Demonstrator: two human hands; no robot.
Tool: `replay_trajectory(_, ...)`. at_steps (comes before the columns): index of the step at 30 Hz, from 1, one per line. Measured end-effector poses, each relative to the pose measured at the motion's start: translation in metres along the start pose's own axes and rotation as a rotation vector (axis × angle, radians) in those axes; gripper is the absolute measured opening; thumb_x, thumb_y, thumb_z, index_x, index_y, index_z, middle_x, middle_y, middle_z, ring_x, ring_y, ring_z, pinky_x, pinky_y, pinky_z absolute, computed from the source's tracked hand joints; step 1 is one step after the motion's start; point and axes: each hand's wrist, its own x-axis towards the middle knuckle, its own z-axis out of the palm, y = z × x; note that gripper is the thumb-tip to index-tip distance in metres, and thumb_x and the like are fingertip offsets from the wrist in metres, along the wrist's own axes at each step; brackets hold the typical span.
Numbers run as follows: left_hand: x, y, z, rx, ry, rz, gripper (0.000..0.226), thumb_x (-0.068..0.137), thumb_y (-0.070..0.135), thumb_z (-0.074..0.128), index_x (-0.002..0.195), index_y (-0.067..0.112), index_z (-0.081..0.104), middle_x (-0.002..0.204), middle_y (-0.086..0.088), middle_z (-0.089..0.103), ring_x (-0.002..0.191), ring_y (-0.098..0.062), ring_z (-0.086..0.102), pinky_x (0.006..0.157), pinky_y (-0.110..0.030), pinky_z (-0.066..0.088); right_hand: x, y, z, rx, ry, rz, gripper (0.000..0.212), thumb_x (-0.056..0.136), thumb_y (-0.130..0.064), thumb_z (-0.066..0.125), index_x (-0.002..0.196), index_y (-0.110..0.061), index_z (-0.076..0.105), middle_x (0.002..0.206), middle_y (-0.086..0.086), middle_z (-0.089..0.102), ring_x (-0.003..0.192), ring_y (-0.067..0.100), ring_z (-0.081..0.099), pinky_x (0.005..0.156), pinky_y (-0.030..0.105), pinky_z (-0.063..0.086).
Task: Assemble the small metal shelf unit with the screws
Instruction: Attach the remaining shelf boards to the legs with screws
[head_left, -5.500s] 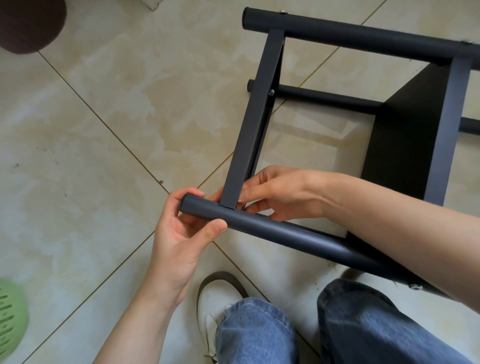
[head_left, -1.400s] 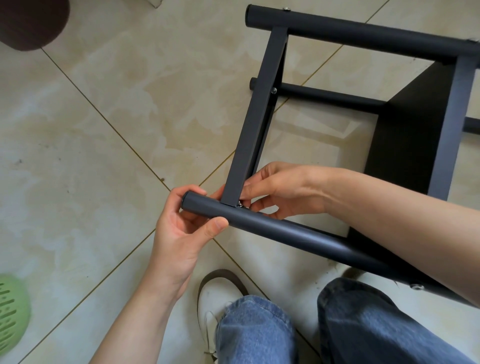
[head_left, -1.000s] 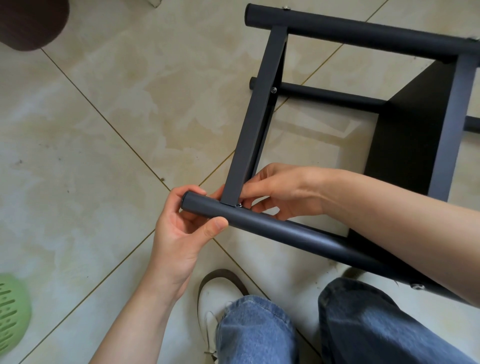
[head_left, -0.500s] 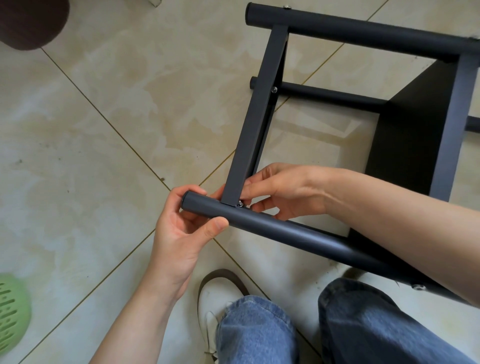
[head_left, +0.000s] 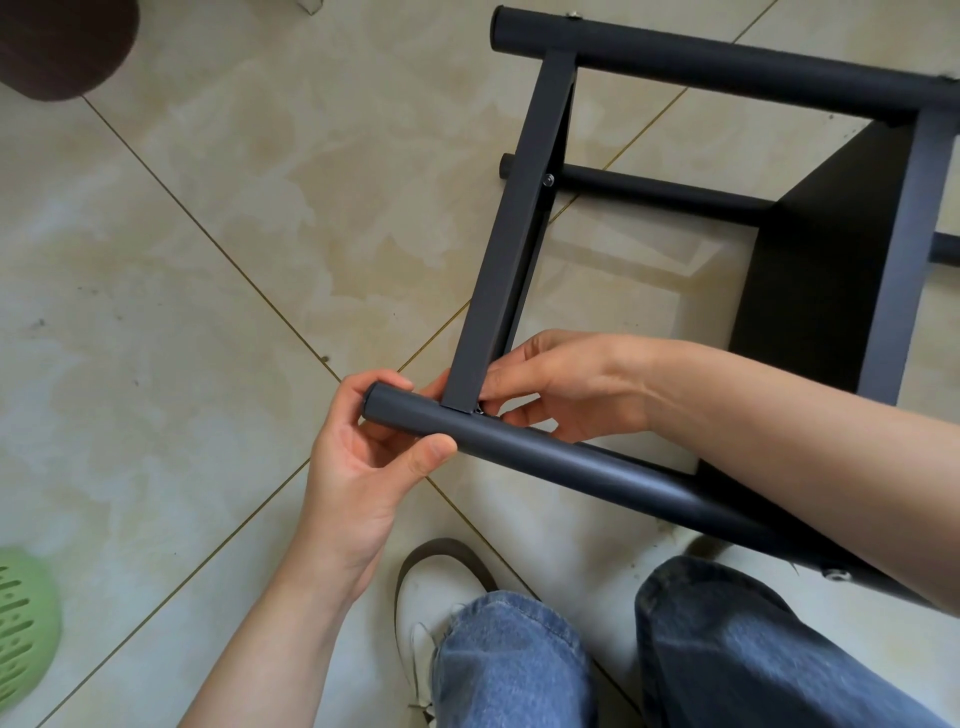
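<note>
Screw (head_left: 478, 410) now peeks out at the near joint where crossbar (head_left: 506, 249) meets tube (head_left: 545, 457); right hand (head_left: 566, 384) pinches it, seemingly mid-threading, while left hand (head_left: 363, 457) keeps gripping the tube's left end.

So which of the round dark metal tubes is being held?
The nearest round dark metal tube: the left hand grips its capped end. The two farther tubes are untouched.
</note>
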Motion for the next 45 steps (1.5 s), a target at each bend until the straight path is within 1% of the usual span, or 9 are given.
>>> replay_trajectory(6,0.000,-0.001,-0.001,0.009,0.008,-0.002,0.061,0.058,0.022,0.091,0.107,0.023,0.054,0.097,0.003,0.075,0.097,-0.010,0.071,0.081,-0.018,0.054,-0.002,0.002,-0.001,0.026,-0.037,0.010,0.036,0.094,-0.025,0.065,0.126,-0.009,0.066,0.098,0.004,0.058,0.095,0.021,0.053,0.085,0.035,0.044)
replay_trajectory(16,-0.001,-0.004,-0.002,0.001,0.014,0.010,0.050,0.064,0.013,0.081,0.105,0.024,0.055,0.096,0.003,0.076,0.096,-0.009,0.071,0.081,-0.018,0.054,-0.001,0.001,-0.006,0.009,-0.103,0.059,0.014,0.092,-0.024,0.065,0.095,-0.012,0.072,0.101,0.001,0.062,0.098,0.021,0.053,0.090,0.035,0.043)
replay_trajectory(21,0.000,-0.004,-0.002,0.017,0.020,0.014,0.048,0.069,0.002,0.075,0.107,0.021,0.052,0.095,0.004,0.076,0.095,-0.009,0.071,0.080,-0.018,0.054,0.004,-0.001,-0.001,-0.008,-0.104,0.091,0.045,0.094,-0.031,0.063,0.136,-0.014,0.058,0.079,-0.005,0.059,0.081,0.015,0.057,0.079,0.029,0.047)
replay_trajectory(25,-0.001,-0.004,-0.002,0.014,0.028,0.017,0.048,0.068,0.003,0.074,0.107,0.021,0.052,0.095,0.005,0.076,0.094,-0.008,0.071,0.079,-0.017,0.054,0.004,0.000,0.002,0.028,-0.106,0.085,0.044,0.093,-0.033,0.064,0.135,-0.017,0.060,0.106,0.001,0.060,0.094,0.019,0.057,0.086,0.032,0.047)
replay_trajectory(30,-0.001,-0.004,-0.001,0.012,0.027,0.016,0.048,0.068,0.002,0.074,0.107,0.020,0.051,0.094,0.005,0.076,0.094,-0.007,0.071,0.078,-0.017,0.054,0.003,0.001,-0.003,0.034,-0.057,0.035,0.040,0.092,-0.028,0.066,0.129,-0.012,0.064,0.088,-0.003,0.064,0.093,0.017,0.052,0.086,0.032,0.043)
replay_trajectory(34,0.000,-0.004,0.000,0.013,0.025,0.011,0.056,0.063,0.005,0.085,0.106,0.021,0.052,0.095,0.004,0.076,0.095,-0.008,0.071,0.079,-0.017,0.054,0.000,0.002,-0.005,0.032,-0.060,0.033,0.017,0.090,-0.025,0.068,0.100,-0.013,0.074,0.092,0.000,0.063,0.095,0.021,0.053,0.088,0.034,0.044)
replay_trajectory(38,0.000,-0.004,0.000,0.013,0.031,0.005,0.052,0.067,0.004,0.080,0.107,0.021,0.052,0.096,0.004,0.076,0.094,-0.008,0.071,0.079,-0.017,0.054,0.005,0.005,0.001,0.020,-0.077,0.031,0.041,0.090,-0.034,0.068,0.126,-0.015,0.067,0.083,-0.003,0.060,0.085,0.015,0.057,0.084,0.030,0.047)
replay_trajectory(41,0.000,-0.003,0.000,0.010,0.029,0.009,0.048,0.068,0.002,0.074,0.107,0.020,0.051,0.095,0.004,0.076,0.093,-0.009,0.072,0.079,-0.017,0.054,0.006,0.007,0.004,0.018,-0.076,-0.024,0.036,0.089,-0.033,0.069,0.121,-0.016,0.071,0.086,-0.002,0.060,0.094,0.017,0.055,0.099,0.035,0.045)
replay_trajectory(45,0.000,-0.002,0.000,0.011,0.010,0.010,0.048,0.069,0.002,0.074,0.107,0.018,0.049,0.094,0.004,0.076,0.091,-0.009,0.073,0.079,-0.017,0.054,0.002,0.005,-0.004,-0.007,-0.074,-0.020,0.033,0.091,-0.034,0.066,0.117,-0.014,0.072,0.082,-0.004,0.065,0.086,0.014,0.057,0.087,0.032,0.044)
